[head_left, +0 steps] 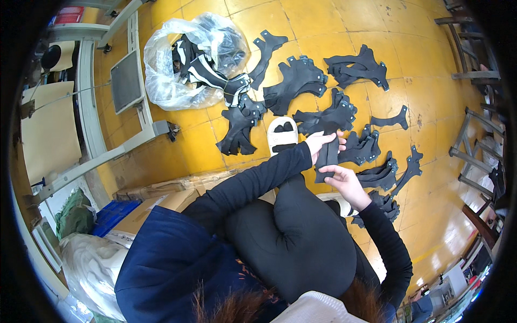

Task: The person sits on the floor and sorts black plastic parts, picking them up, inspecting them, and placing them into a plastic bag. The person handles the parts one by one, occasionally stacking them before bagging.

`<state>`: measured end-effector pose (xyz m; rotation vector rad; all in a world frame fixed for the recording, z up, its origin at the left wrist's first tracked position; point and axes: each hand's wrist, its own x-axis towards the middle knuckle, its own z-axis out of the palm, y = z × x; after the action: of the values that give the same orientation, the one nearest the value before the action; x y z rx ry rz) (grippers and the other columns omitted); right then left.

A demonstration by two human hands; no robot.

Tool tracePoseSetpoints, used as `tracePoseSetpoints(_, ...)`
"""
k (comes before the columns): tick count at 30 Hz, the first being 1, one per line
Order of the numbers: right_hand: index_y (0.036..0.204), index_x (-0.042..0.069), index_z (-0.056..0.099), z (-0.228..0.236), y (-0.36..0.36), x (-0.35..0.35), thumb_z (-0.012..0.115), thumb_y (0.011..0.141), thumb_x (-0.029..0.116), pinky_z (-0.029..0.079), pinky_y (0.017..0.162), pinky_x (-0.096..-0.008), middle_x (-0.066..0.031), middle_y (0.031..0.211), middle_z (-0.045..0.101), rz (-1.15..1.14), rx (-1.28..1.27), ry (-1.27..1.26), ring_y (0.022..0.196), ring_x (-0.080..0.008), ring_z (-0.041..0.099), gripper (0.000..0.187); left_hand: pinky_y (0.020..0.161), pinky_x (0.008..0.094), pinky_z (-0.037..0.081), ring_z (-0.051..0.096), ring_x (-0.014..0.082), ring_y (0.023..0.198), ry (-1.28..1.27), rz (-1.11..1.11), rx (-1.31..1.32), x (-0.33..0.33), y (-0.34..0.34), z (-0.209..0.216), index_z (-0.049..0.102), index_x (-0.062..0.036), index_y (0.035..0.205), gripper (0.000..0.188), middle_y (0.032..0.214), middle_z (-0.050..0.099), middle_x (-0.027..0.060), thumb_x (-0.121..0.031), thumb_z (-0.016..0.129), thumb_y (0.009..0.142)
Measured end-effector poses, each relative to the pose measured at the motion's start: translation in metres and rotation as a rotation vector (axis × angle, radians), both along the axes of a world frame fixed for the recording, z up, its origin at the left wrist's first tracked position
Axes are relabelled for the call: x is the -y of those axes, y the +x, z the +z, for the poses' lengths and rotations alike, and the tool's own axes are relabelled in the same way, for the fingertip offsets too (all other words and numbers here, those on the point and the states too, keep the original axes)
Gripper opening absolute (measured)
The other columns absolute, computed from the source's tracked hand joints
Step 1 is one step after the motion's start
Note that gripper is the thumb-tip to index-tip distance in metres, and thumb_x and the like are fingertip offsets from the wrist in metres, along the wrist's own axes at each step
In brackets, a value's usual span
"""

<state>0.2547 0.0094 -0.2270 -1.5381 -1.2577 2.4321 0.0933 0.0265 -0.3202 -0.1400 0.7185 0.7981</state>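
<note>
Just above my knees, a black cut-out piece (326,156) of flat material is stretched between my hands; it may be more than one layer. My left hand (319,145) is closed around its far part. Its near end is pinched between the thumb and fingers of my right hand (347,185). Beyond my hands, a stack of similar black pieces (326,114) lies fanned on the floor, with small pale marks at its ends. Another fanned stack (362,146) sits right of my left hand, and a further one (379,175) is beside my right hand.
More black stacks (296,83) and single pieces (391,119) lie on the yellow tiled floor (323,21). A clear plastic bag (160,81) holds black-and-white pieces (211,74). My slipper (276,129) is cream. Metal frames (89,169) stand left; cardboard (161,207) lies near; stools (471,151) stand right.
</note>
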Motion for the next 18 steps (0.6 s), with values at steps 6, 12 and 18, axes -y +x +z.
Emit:
tracePoseSetpoints(6, 0.113, -0.001, 0.057, -0.019, 0.025, 0.007, 0.053, 0.088, 0.003, 0.043, 0.089, -0.0240, -0.0049, 0.111, 0.061, -0.006, 0.057, 0.140, 0.097, -0.0107, 0.059, 0.026, 0.067, 0.0258, 0.050, 0.061, 0.0141, 0.069, 0.336, -0.121, -0.433, -0.013, -0.064, -0.001, 0.054, -0.0018, 0.112, 0.026, 0.084, 0.062, 0.0080, -0.019, 0.051, 0.094)
tracePoseSetpoints(12, 0.110, -0.002, 0.059, -0.036, 0.045, 0.026, 0.055, 0.088, 0.006, 0.044, 0.083, -0.0248, -0.0052, 0.099, 0.064, -0.141, 0.146, 0.067, 0.090, -0.0115, 0.059, 0.024, 0.067, 0.0246, 0.051, 0.062, 0.0154, 0.069, 0.289, -0.324, -0.677, 0.043, -0.202, -0.074, 0.055, -0.0026, 0.114, 0.026, 0.088, 0.062, 0.0068, -0.019, 0.052, 0.094)
tracePoseSetpoints(18, 0.111, -0.001, 0.059, -0.033, 0.038, 0.033, 0.053, 0.090, 0.010, 0.044, 0.080, -0.0244, -0.0062, 0.098, 0.064, -0.021, 0.137, -0.020, 0.092, -0.0125, 0.060, 0.024, 0.078, 0.0385, 0.048, 0.062, 0.0298, 0.084, 0.238, -0.987, -1.650, 0.084, -0.274, -0.099, 0.060, -0.0035, 0.108, 0.039, 0.093, 0.062, 0.0129, -0.029, 0.065, 0.079)
